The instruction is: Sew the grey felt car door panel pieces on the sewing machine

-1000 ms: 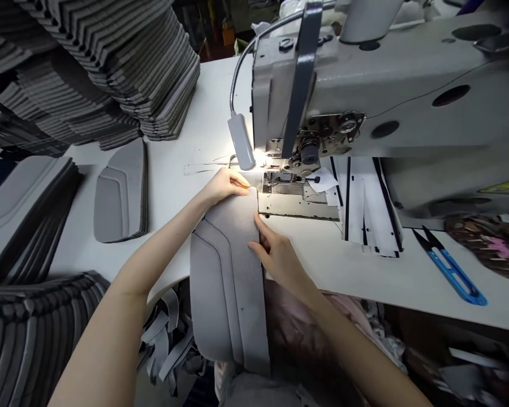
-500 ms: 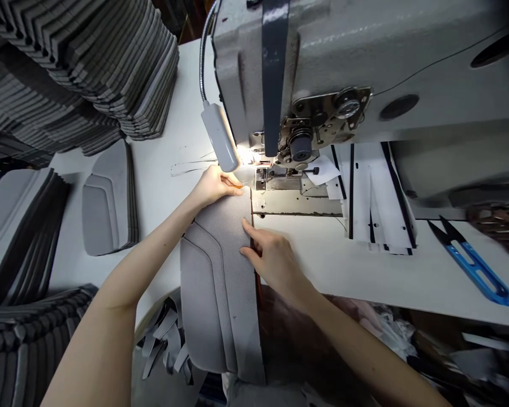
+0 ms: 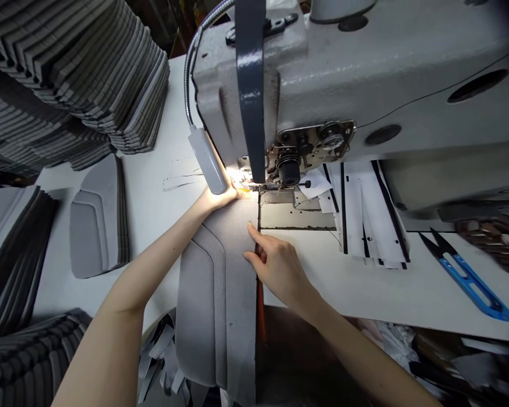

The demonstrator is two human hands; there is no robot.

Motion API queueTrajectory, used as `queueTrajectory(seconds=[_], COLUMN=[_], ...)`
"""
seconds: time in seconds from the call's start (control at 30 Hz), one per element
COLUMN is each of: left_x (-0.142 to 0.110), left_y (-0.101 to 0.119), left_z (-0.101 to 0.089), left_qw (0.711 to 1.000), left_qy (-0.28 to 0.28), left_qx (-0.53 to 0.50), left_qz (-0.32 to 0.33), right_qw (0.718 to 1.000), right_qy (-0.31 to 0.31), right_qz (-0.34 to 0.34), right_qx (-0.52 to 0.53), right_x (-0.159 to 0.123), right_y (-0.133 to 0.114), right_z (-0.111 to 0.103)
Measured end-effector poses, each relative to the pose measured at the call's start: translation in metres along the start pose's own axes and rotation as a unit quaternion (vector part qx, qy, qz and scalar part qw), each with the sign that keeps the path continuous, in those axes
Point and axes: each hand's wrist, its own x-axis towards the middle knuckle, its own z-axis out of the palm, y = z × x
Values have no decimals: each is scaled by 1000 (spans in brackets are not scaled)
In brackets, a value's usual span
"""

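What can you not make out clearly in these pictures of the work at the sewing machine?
Head view:
The needle area of the sewing machine: hidden by the lamp, its glare and the left hand.
The lower end of the grey padded panel: cut off by the bottom edge.
The pile at the right edge: blurred, so its kind is unclear.
The red-orange strip beside the right hand: too narrow to identify.

Left hand [image 3: 220,198] forward, right hand [image 3: 277,268] splayed
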Motion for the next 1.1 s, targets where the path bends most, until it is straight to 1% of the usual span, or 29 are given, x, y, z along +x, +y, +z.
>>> queueTrajectory(seconds=[0.13, 0.23, 0.33, 0.37, 0.4, 0.43, 0.47, 0.53, 0.57, 0.6, 0.63, 0.67, 0.73, 0.87, 0.93, 0.97, 1.0, 1.03, 1.07, 1.1], left_x=[1, 0, -8, -14, -21, -30, -40, -60, -70, -78, -84, -88, -91, -88, -87, -86, -85, -85, -84, -83], left_y=[-1, -1, -1, -1, -1, -2, -2, -4, -6, -8, -10, -12, -16, -21, -22, -22, -22, -22, -22, -22], left_z=[2, 7, 13, 15, 18, 20, 23, 30, 33, 37, 39, 42, 44, 44, 44, 43, 43, 43, 43, 43], left_qw=[998, 996, 991, 987, 980, 966, 944, 880, 854, 836, 824, 817, 812, 819, 818, 815, 813, 810, 808, 807], left_qy=[50, 79, 115, 128, 138, 144, 144, 139, 137, 138, 141, 146, 159, 168, 168, 170, 171, 172, 171, 171], left_qx=[26, 13, 12, 31, 67, 119, 185, 316, 360, 387, 402, 407, 401, 375, 371, 371, 372, 372, 372, 371], left_qz=[14, 45, 72, 93, 129, 178, 233, 325, 350, 364, 374, 383, 392, 399, 406, 411, 415, 419, 423, 426], right_qw=[1000, 1000, 1000, 1000, 1000, 999, 999, 999, 999, 998, 998, 998, 997, 997, 996, 995, 991, 984, 971, 951], right_qy=[11, 18, 20, 19, 19, 20, 21, 21, 18, 15, 12, 10, 10, 7, 10, 22, 46, 85, 134, 184], right_qz=[4, 2, 4, 6, 9, 12, 14, 16, 15, 15, 16, 16, 16, 9, 2, 5, 14, 34, 62, 96], right_qx=[6, 6, -6, -14, -21, -28, -35, -45, -49, -53, -58, -63, -71, -77, -87, -100, -121, -151, -188, -229], right_x=[1, 0, 0, 0, 0, 1, 1, 2, 3, 4, 5, 6, 6, 1, -5, -9, -13, -17, -21, -25], right_y=[1, 1, 0, 0, -1, -1, -2, -3, -3, -3, -3, -4, -5, -9, -9, -7, -4, 1, 6, 13], right_z=[0, 0, 0, 1, 1, 1, 1, 0, -1, -1, -2, -2, -2, -4, -11, -17, -25, -34, -45, -56])
